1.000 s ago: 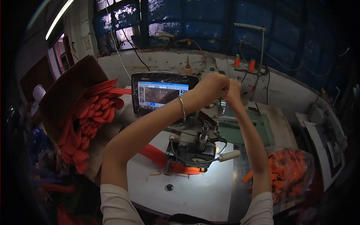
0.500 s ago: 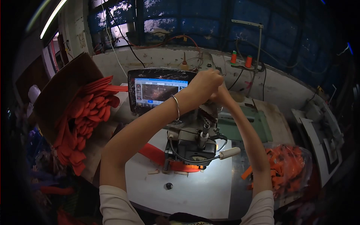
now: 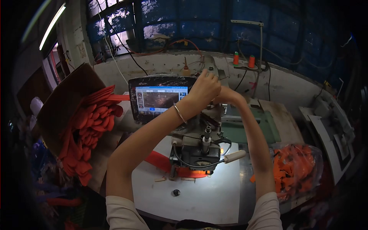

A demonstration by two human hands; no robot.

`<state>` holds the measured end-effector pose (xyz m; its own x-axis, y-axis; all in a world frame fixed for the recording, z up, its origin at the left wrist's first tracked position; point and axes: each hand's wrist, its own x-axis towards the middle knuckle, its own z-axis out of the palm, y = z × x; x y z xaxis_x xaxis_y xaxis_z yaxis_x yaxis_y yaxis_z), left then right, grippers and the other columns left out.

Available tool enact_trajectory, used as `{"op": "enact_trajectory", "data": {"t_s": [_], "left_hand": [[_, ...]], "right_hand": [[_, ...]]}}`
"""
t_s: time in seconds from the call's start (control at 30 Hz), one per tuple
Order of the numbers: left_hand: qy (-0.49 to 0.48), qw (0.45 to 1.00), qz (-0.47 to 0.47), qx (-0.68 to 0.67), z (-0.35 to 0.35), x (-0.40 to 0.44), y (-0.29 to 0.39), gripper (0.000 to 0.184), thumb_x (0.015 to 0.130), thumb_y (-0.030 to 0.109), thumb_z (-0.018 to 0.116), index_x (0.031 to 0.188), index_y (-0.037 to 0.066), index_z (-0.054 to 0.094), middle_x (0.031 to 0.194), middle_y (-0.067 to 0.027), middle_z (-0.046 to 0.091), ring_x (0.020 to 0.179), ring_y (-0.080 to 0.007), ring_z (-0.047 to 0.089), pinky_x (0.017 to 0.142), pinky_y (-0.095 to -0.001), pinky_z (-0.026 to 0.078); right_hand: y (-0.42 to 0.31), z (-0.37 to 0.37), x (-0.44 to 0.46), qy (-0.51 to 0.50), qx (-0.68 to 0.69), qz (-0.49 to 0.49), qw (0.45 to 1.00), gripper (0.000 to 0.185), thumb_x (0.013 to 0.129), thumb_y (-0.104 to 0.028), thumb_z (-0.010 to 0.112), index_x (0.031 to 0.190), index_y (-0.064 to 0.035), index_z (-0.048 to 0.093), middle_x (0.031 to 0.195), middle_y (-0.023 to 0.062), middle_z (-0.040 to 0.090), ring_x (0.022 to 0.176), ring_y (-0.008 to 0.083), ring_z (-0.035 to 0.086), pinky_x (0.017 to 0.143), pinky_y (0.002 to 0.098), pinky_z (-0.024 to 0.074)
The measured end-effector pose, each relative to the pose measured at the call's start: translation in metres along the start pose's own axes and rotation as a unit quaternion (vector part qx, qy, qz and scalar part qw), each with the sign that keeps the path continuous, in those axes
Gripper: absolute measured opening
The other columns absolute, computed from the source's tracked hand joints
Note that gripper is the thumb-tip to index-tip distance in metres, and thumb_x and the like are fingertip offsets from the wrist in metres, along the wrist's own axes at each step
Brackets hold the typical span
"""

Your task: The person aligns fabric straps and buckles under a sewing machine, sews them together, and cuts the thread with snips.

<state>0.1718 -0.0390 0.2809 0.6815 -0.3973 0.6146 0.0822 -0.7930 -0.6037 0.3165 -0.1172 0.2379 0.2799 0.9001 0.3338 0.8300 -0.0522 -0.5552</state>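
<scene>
Above the sewing machine head [image 3: 197, 151], my left hand [image 3: 206, 89] is raised with its fingers curled, a metal bangle on the wrist. My right hand [image 3: 223, 95] is right beside it, partly hidden behind it. What the fingers hold, if anything, is too small or hidden. A lit touchscreen [image 3: 159, 100] stands just left of the hands. Under the machine head, a red strip [image 3: 159, 161] lies on the white work surface [image 3: 184, 203], its end beneath the clamp.
A cardboard box [image 3: 69, 103] at the left spills red pieces [image 3: 94, 122]. Orange pieces in a clear bag [image 3: 295, 168] lie at the right. Two orange thread spools [image 3: 251, 61] stand behind. A small black object [image 3: 176, 193] rests on the white surface.
Both hands have moved left and a little lower, closer to the screen. The view has shifted slightly. The red strip stays under the machine head.
</scene>
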Motion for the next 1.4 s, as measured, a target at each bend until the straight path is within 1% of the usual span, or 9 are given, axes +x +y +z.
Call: {"op": "enact_trajectory", "data": {"t_s": [0.23, 0.43, 0.77, 0.9, 0.93, 1.07, 1.1, 1.27, 1.4], "left_hand": [[-0.004, 0.996, 0.022, 0.088, 0.003, 0.001, 0.01, 0.011, 0.068, 0.007, 0.063, 0.075, 0.01, 0.055, 0.077, -0.0061, 0.056, 0.074, -0.0188, 0.052, 0.095, -0.0379, 0.032], [0.004, 0.997, 0.017, 0.081, 0.005, -0.002, 0.012, 0.013, 0.068, 0.008, 0.063, 0.078, 0.01, 0.054, 0.076, -0.0058, 0.056, 0.074, -0.0185, 0.052, 0.095, -0.0371, 0.032], [-0.01, 0.996, 0.034, 0.083, 0.0, 0.001, 0.012, 0.014, 0.07, 0.009, 0.061, 0.08, 0.009, 0.052, 0.074, -0.006, 0.056, 0.073, -0.0188, 0.051, 0.096, -0.0374, 0.031], [-0.008, 0.995, 0.046, 0.084, 0.011, -0.008, 0.015, 0.011, 0.071, 0.009, 0.059, 0.079, 0.008, 0.052, 0.071, -0.0062, 0.057, 0.072, -0.0189, 0.051, 0.096, -0.0371, 0.032], [-0.009, 0.995, 0.049, 0.082, 0.011, -0.008, 0.015, 0.011, 0.071, 0.009, 0.059, 0.079, 0.008, 0.052, 0.071, -0.0062, 0.057, 0.072, -0.0189, 0.051, 0.096, -0.0371, 0.032], [-0.05, 0.994, 0.052, 0.082, 0.013, -0.007, 0.016, 0.007, 0.072, 0.008, 0.057, 0.078, 0.008, 0.053, 0.069, -0.0064, 0.057, 0.072, -0.0191, 0.051, 0.096, -0.0367, 0.032], [-0.048, 0.994, 0.053, 0.083, 0.012, -0.005, 0.013, 0.007, 0.072, 0.008, 0.057, 0.078, 0.008, 0.053, 0.069, -0.0064, 0.057, 0.072, -0.0191, 0.051, 0.096, -0.0367, 0.032], [-0.034, 0.995, 0.054, 0.076, 0.008, -0.005, 0.018, 0.008, 0.071, 0.008, 0.058, 0.078, 0.008, 0.053, 0.07, -0.0066, 0.057, 0.072, -0.0196, 0.051, 0.093, -0.0355, 0.034], [-0.075, 0.995, 0.056, 0.029, 0.017, -0.005, 0.024, 0.01, 0.07, 0.008, 0.06, 0.079, 0.007, 0.054, 0.071, -0.007, 0.058, 0.074, -0.0204, 0.052, 0.088, -0.0342, 0.035]], "right_hand": [[0.009, 0.009, 0.005, 0.076, -0.004, -0.055, 0.996, 0.009, 0.068, -0.011, 0.058, 0.07, -0.0026, 0.06, 0.069, 0.0095, 0.062, 0.056, 0.0259, 0.054, 0.052, 0.0326, 0.0403], [0.02, 0.028, 0.009, 0.123, -0.008, -0.097, 0.988, 0.008, 0.07, -0.01, 0.057, 0.071, -0.0031, 0.061, 0.07, 0.0092, 0.064, 0.057, 0.0254, 0.056, 0.051, 0.0327, 0.0407], [0.016, 0.024, 0.003, 0.208, -0.317, -0.126, 0.917, 0.013, 0.069, -0.015, 0.061, 0.067, -0.0022, 0.061, 0.067, 0.01, 0.063, 0.053, 0.0252, 0.053, 0.052, 0.031, 0.0408], [-0.004, 0.005, -0.009, 0.009, -0.074, -0.028, 0.997, 0.015, 0.067, -0.017, 0.063, 0.066, -0.0014, 0.062, 0.064, 0.0107, 0.063, 0.052, 0.0279, 0.052, 0.053, 0.031, 0.0422], [-0.002, 0.006, -0.01, 0.011, -0.072, -0.026, 0.997, 0.015, 0.067, -0.017, 0.063, 0.066, -0.0014, 0.062, 0.064, 0.0107, 0.063, 0.052, 0.0279, 0.052, 0.053, 0.031, 0.0422], [0.006, 0.013, 0.0, 0.122, -0.297, -0.027, 0.947, 0.017, 0.066, -0.017, 0.063, 0.066, 0.0006, 0.062, 0.064, 0.0137, 0.063, 0.052, 0.0307, 0.053, 0.052, 0.033, 0.0435], [0.005, 0.014, 0.003, 0.125, -0.298, -0.027, 0.946, 0.017, 0.066, -0.017, 0.063, 0.066, 0.0006, 0.062, 0.064, 0.0137, 0.063, 0.052, 0.0307, 0.053, 0.052, 0.033, 0.0435], [0.014, 0.022, 0.003, 0.089, -0.11, -0.032, 0.989, 0.019, 0.067, -0.017, 0.063, 0.068, 0.0016, 0.063, 0.066, 0.0157, 0.063, 0.054, 0.0316, 0.054, 0.053, 0.0352, 0.0444], [0.031, 0.009, 0.012, -0.004, -0.299, 0.066, 0.952, 0.022, 0.07, -0.019, 0.063, 0.076, 0.0015, 0.064, 0.073, 0.017, 0.065, 0.054, 0.0312, 0.053, 0.054, 0.0384, 0.0441]]}}
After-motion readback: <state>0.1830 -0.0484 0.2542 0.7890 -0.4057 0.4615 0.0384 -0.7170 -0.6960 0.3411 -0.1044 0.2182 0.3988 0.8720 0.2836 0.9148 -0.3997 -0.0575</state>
